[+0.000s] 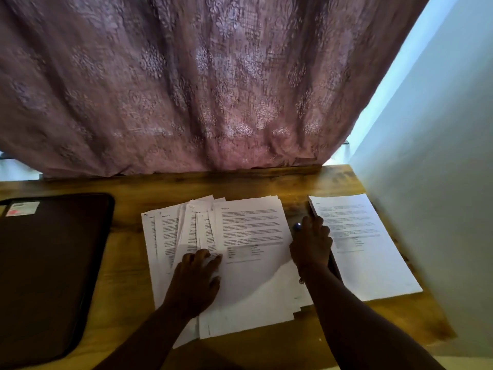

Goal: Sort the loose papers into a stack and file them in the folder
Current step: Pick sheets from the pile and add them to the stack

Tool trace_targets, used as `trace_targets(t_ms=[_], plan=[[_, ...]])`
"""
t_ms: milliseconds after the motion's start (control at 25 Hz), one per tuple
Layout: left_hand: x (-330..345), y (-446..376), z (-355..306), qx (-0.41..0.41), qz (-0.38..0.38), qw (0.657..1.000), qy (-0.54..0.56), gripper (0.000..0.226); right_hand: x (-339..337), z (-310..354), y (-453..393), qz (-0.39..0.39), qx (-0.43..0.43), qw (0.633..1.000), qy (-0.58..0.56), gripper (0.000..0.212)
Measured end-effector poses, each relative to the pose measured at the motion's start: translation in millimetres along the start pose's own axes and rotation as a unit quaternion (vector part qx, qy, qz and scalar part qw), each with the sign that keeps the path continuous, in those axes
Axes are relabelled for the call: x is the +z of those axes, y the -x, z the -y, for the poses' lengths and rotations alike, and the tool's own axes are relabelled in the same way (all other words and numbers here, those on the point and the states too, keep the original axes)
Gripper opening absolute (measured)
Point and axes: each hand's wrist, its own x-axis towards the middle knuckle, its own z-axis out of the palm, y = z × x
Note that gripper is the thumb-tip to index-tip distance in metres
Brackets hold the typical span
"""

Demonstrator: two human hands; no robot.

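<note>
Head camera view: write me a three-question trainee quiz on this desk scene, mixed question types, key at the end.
1. True or false: the left hand presses on the fanned papers.
2. Multiple choice: where does the dark folder lie? A) on the person's left of the papers B) under the neat stack C) against the wall
3. Fill in: the right hand rests at the left edge of the ____ on the wooden desk.

Key: 1 true; 2 A; 3 neat stack
</note>
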Motion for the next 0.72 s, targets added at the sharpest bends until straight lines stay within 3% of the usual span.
trace_targets(t_ms=[80,200,320,440,600,720], plan=[[-2.0,1.1,-7.9,-0.039,0.006,0.999,0.007,0.054,-2.6,21.8,6.9,0.002,-0.124,0.992,-0.019,0.041],[-4.6,4.2,-19.7,-0.103,0.010,0.995,0.018,0.049,2.7,57.2,49.7,0.103,-0.257,0.958,-0.072,0.046],[-5.8,6.6,-26.0,-0.137,0.005,0.991,0.005,0.046,19.1,64.4,83.7,0.181,-0.279,0.942,-0.042,0.067],[-13.2,2.1,-37.6,-0.190,0.015,0.980,0.054,0.045,25.1,58.7,94.2,0.202,-0.296,0.934,-0.013,0.079],[-23.8,-22.1,-54.0,-0.313,-0.037,0.914,0.255,0.038,23.0,57.0,94.5,0.203,-0.288,0.935,-0.041,0.080],[-38.9,-33.4,-51.7,-0.343,-0.058,0.877,0.331,0.021,17.8,65.2,96.0,0.196,-0.250,0.946,-0.070,0.082]])
